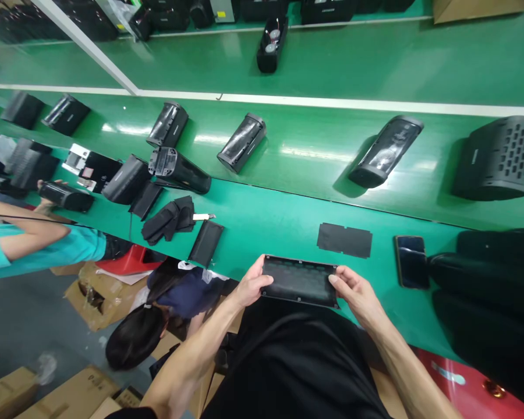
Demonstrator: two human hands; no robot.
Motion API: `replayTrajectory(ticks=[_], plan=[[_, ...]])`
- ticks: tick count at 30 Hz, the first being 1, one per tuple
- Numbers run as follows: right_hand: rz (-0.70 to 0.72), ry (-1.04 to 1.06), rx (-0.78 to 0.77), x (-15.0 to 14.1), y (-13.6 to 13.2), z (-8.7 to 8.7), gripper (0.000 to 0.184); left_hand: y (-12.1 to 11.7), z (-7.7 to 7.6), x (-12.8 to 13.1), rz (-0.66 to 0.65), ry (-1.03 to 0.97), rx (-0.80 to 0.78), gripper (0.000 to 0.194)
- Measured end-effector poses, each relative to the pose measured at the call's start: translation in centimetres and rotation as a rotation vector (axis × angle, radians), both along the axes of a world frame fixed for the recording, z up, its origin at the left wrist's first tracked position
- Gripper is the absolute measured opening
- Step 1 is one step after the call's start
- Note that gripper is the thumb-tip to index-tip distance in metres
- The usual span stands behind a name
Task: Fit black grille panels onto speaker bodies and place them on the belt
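Between my two hands is a black rectangular speaker panel (300,281), its inner side up, with small posts along the edges. My left hand (254,283) grips its left end, thumb on top. At the right end, my right hand (357,291) pinches the edge between thumb and fingers. Just beyond the panel a flat black notched sheet (344,240) lies on the green bench (266,215). A phone (411,262) rests to the right of that sheet. Left of my hands lie another black panel (206,243) and a pile of black sheets (170,220).
Several black speakers stand on the green conveyor, among them one speaker (386,151) ahead and a larger perforated one (498,158) at right. Dark bulky items (489,279) crowd the bench's right end. A co-worker (135,337) bends low at left; another person's arm (30,227) holds a speaker.
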State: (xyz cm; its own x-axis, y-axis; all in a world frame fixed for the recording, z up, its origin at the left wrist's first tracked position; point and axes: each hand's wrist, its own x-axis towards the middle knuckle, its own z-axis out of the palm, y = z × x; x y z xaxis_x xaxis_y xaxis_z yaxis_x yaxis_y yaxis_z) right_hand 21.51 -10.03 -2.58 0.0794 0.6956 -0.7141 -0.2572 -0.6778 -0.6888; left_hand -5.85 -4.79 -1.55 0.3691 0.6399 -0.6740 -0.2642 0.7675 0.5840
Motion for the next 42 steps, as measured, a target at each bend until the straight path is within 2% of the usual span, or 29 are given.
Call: replayTrajectory(ticks=[6, 12, 18, 31, 37, 42], plan=[[-0.015, -0.056, 0.014, 0.2, 0.0, 0.3, 0.057, 0.0, 0.3, 0.1, -0.048, -0.003, 0.029, 0.06], [-0.008, -0.049, 0.02, 0.4, -0.1, 0.1, 0.055, 0.3, 0.6, 0.2, -0.06, 0.003, 0.081, 0.06], [-0.022, -0.021, 0.018, 0.6, -0.3, -0.3, 0.049, 0.1, 0.3, 0.1, -0.077, -0.018, 0.117, 0.06], [-0.092, 0.081, -0.029, -0.2, 0.7, 0.3, 0.052, 0.6, 0.4, 0.6, 0.017, -0.072, -0.085, 0.079], [-0.098, 0.103, -0.058, -0.3, 0.8, 0.4, 0.051, 0.6, -0.3, 0.7, 0.013, -0.083, -0.083, 0.08], [-0.088, 0.093, -0.039, -0.2, 0.5, 0.3, 0.048, 0.5, -0.3, 0.6, 0.001, -0.086, -0.076, 0.08]])
